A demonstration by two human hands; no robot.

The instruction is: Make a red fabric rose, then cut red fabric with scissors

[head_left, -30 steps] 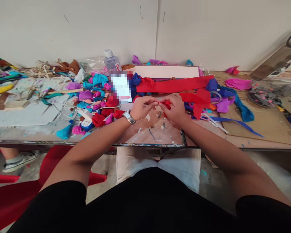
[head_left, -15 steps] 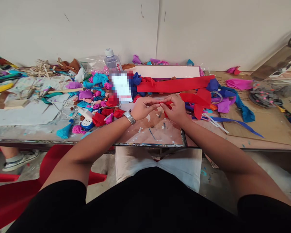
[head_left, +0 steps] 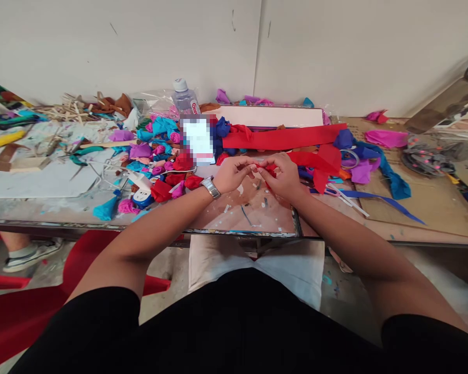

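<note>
Clock read from the hands. Far 9: white board (head_left: 31, 184), front edge just short of the table's front edge. Near 9: heap of crumpled paper pieces (head_left: 140, 150) plus blue socket block (head_left: 142, 197), packed almost to the watch (head_left: 210, 187); tight that side. Centre: left hand (head_left: 229, 175) and right hand (head_left: 283, 175) close together, fingertips meeting, both pinched on a small red piece (head_left: 271, 169) over the table. 6 o'clock: tabletop (head_left: 237, 213) with flat scraps only, most room for moving, down to the dark front edge. 11 to 2: long red strip (head_left: 284, 137) just beyond the hands. 3: loose red paper (head_left: 323, 161) near the right hand, crowding it. 4: blue strip (head_left: 390, 199) running onto a cardboard sheet (head_left: 386, 213).

Hard to see: red chair (head_left: 78, 265) at 8, cut by the left border and partly behind the left arm. Bottle (head_left: 185, 101) at 11, base hidden by a phone (head_left: 198, 140) with blurred screen. Red piece mostly covered by fingers, shape unclear. Scissors-like tool (head_left: 334, 191) at 4, half lost among strips. Dark see-through container (head_left: 439, 101) at 2, cut by the right border.
</note>
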